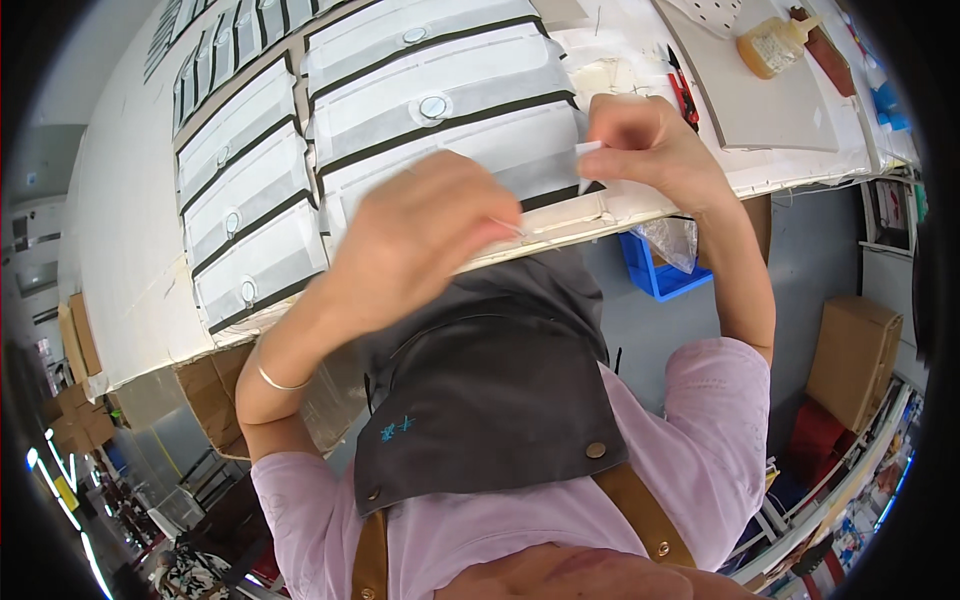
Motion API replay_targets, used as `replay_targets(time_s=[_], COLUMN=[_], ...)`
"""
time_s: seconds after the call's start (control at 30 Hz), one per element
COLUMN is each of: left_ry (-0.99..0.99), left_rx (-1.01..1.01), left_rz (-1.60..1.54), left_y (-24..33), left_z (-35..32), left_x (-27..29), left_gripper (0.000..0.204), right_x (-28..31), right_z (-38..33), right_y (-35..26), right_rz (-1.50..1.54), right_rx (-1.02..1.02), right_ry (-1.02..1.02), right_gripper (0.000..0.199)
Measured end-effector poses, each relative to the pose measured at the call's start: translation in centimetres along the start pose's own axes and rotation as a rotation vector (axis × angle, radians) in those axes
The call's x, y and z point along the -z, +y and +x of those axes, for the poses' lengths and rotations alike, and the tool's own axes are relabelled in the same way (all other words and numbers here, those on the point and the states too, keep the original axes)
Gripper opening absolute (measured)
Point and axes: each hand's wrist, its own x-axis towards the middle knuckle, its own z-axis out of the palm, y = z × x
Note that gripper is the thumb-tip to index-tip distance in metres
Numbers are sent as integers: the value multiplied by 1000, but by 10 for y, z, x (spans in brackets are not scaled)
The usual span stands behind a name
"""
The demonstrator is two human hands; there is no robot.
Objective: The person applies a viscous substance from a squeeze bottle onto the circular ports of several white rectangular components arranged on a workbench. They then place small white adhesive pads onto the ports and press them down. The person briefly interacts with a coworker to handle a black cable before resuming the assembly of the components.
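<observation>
My left hand [425,235], blurred by motion, is closed in a pinch over the table's near edge. A thin pale strand [515,230] sticks out from its fingertips; its kind is unclear. To the right, my right hand [655,150] pinches a small white strip [588,150] between thumb and fingers. That strip hangs beside the right end of the nearest large panel [530,160]. The panels are pale grey-white sheets with black edge bands, laid overlapping in a row. A round clear disc [433,107] sits on one of them.
Smaller banded panels [235,225] lie in a row to the left. Beyond my right hand are red-handled pliers [684,100], a grey board [765,115] and a squeeze bottle [775,47] of amber liquid. Below the table edge stands a blue bin [660,285] with a clear plastic bag.
</observation>
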Motion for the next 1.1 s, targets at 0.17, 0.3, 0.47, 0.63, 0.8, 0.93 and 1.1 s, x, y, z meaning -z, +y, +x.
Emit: replay_targets(time_s=[0.17,0.3,0.47,0.63,0.8,0.93,1.1], left_ry=[-131,-220,-257,-262,-274,-278,-287], left_rx=[-159,-157,-148,-118,-114,-122,-117], left_rz=[113,212,245,180,135,126,209], left_y=[8,10,8,6,5,5,13], left_z=[9,11,13,12,14,14,17], left_x=[-36,-47,-52,-55,-58,-61,-59], left_gripper=[15,11,9,9,8,7,7], right_x=[-2,-3,-3,-2,-3,-2,-2], right_z=[9,14,13,10,10,10,11], right_y=[-1,1,9,15,8,10,12], right_rz=[-239,-204,-200,-207,-268,-253,-211], right_rx=[-29,-24,27,37,29,55,78], right_ry=[145,141,182,196,210,217,217], right_gripper=[21,23,23,23,22,22,22])
